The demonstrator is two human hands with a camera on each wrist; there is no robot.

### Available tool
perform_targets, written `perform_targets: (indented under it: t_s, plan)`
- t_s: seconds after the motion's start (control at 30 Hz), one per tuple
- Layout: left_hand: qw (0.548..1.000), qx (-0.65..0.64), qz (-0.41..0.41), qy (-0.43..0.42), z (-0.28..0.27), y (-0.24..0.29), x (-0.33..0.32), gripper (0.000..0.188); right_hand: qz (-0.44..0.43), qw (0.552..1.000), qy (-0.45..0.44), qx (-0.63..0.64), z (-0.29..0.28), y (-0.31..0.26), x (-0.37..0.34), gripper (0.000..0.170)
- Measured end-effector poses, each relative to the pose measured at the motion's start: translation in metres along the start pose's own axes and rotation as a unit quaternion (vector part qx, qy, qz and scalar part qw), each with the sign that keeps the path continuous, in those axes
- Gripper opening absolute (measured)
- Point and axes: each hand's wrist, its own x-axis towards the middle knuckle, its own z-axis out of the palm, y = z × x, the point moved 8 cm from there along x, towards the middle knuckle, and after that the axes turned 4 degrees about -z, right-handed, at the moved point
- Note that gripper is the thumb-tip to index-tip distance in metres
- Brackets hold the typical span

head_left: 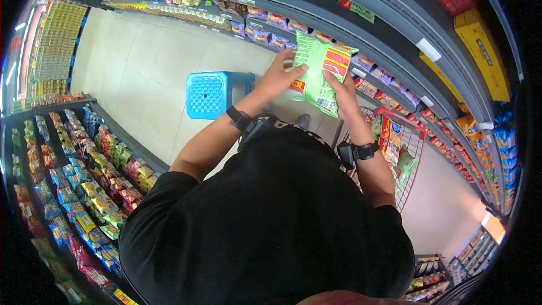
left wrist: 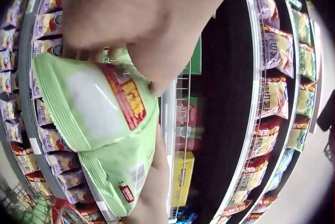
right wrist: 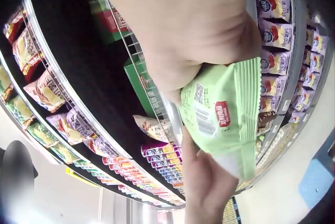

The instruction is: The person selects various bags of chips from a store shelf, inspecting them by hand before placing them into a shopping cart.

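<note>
left hand [head_left: 278, 77] and right hand [head_left: 344, 94] grip green packet [head_left: 315, 74]; cart [head_left: 415, 146] holds bags [head_left: 390, 136].

Head view: forward and down over my black T-shirt [head_left: 265, 209], farther off. My wrist views: close, facing the green snack bag [head_left: 317, 76] from opposite sides; all three share it.

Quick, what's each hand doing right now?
Left hand: holding one side of a green bag.
Right hand: holding the opposite side of that green bag.
</note>
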Motion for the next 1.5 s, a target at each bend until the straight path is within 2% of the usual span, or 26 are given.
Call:
perform_targets:
  t_s: [0.1, 0.13, 0.17, 0.23, 0.33, 0.4, 0.43, 0.5, 0.53, 0.63, 0.7, 0.77, 0.83, 0.9, 0.93, 0.97, 1.03, 1.07, 1.17, 1.2, 1.27, 1.3, 1.33, 1.4, 1.43, 1.5]
  plan:
    - [0.996, -0.011, 0.025, -0.081, -0.011, 0.004, 0.011, 0.067, -0.051, 0.996, 0.036, -0.066, 0.008, 0.002, 0.016, 0.052]
    - [0.991, -0.077, -0.008, -0.105, -0.01, 0.008, 0.01, 0.065, -0.075, 0.993, 0.037, -0.085, 0.014, 0.006, 0.021, 0.052]
    - [0.995, -0.073, 0.02, -0.069, -0.017, 0.011, 0.014, 0.064, -0.098, 0.989, 0.038, -0.105, 0.02, 0.007, 0.027, 0.052]
    - [0.995, -0.067, 0.073, 0.012, -0.038, 0.008, 0.022, 0.063, -0.152, 0.979, -0.048, -0.128, 0.059, -0.003, 0.035, 0.067]
    - [0.986, -0.104, 0.125, 0.039, -0.09, -0.017, 0.057, 0.06, -0.088, 0.976, -0.132, -0.15, 0.112, -0.004, 0.041, 0.072]
    - [0.987, -0.161, -0.001, -0.004, -0.123, -0.036, 0.061, 0.06, -0.039, 0.969, -0.187, -0.154, 0.138, 0.005, 0.057, 0.071]
    - [0.98, -0.19, -0.058, -0.027, -0.139, -0.037, 0.063, 0.06, -0.051, 0.971, -0.15, -0.178, 0.139, 0.007, 0.072, 0.069]
    - [0.967, -0.235, -0.048, -0.081, -0.158, -0.036, 0.071, 0.06, -0.081, 0.97, -0.073, -0.219, 0.135, 0.016, 0.102, 0.066]
    - [0.962, -0.249, -0.036, -0.103, -0.165, -0.039, 0.075, 0.059, -0.078, 0.977, -0.065, -0.189, 0.145, 0.018, 0.109, 0.055]
    - [0.951, -0.266, -0.032, -0.152, -0.188, -0.047, 0.09, 0.058, 0.074, 0.974, -0.082, -0.197, 0.178, 0.026, 0.118, 0.047]
    - [0.949, -0.274, -0.034, -0.154, -0.198, -0.057, 0.102, 0.058, 0.073, 0.968, -0.08, -0.228, 0.185, 0.029, 0.131, 0.04]
    - [0.968, -0.217, -0.03, -0.122, -0.207, -0.064, 0.114, 0.06, 0.077, 0.971, -0.072, -0.214, 0.194, 0.03, 0.139, 0.037]
    - [0.99, -0.118, -0.036, -0.068, -0.232, -0.041, 0.115, 0.062, 0.071, 0.975, -0.054, -0.203, 0.2, 0.031, 0.15, 0.037]
    - [0.998, -0.055, 0.039, 0.01, -0.245, -0.036, 0.134, 0.06, 0.073, 0.974, -0.036, -0.209, 0.192, 0.039, 0.165, 0.039]
    - [0.994, -0.025, 0.085, 0.057, -0.244, -0.044, 0.15, 0.059, 0.065, 0.971, -0.04, -0.227, 0.195, 0.037, 0.171, 0.027]
    - [0.986, 0.006, 0.132, 0.105, -0.247, -0.042, 0.16, 0.058, 0.063, 0.973, -0.028, -0.222, 0.197, 0.035, 0.177, 0.026]
    - [0.985, 0.021, 0.131, 0.106, -0.248, -0.031, 0.176, 0.053, 0.054, 0.976, -0.007, -0.209, 0.199, 0.03, 0.193, 0.025]
    - [0.984, 0.029, 0.136, 0.112, -0.248, -0.024, 0.185, 0.051, 0.054, 0.979, -0.007, -0.197, 0.197, 0.029, 0.203, 0.036]
    - [0.981, 0.039, 0.145, 0.123, -0.249, -0.008, 0.208, 0.047, 0.02, 0.982, -0.054, -0.181, 0.188, 0.024, 0.246, 0.036]
    - [0.981, 0.03, 0.146, 0.122, -0.251, -0.001, 0.217, 0.047, 0.003, 0.986, -0.024, -0.167, 0.204, 0.004, 0.245, 0.038]
    - [0.983, 0.03, 0.153, 0.098, -0.248, 0.01, 0.257, 0.047, -0.019, 0.985, -0.018, -0.169, 0.18, 0.012, 0.291, 0.041]
    - [0.975, 0.036, 0.186, 0.118, -0.246, 0.003, 0.276, 0.045, -0.03, 0.985, -0.014, -0.172, 0.166, 0.023, 0.315, 0.042]
    - [0.965, 0.039, 0.218, 0.139, -0.242, -0.006, 0.297, 0.042, 0.0, 0.988, -0.032, -0.15, 0.156, 0.035, 0.332, 0.035]
    - [0.937, 0.038, 0.295, 0.186, -0.247, 0.014, 0.314, 0.043, -0.042, 0.991, 0.003, -0.131, 0.164, 0.025, 0.348, 0.035]
    - [0.93, 0.021, 0.314, 0.192, -0.247, 0.021, 0.324, 0.043, -0.074, 0.989, 0.004, -0.126, 0.157, 0.031, 0.364, 0.035]
    - [0.945, -0.009, 0.287, 0.16, -0.235, -0.004, 0.354, 0.05, -0.109, 0.986, 0.013, -0.127, 0.143, 0.032, 0.382, 0.035]
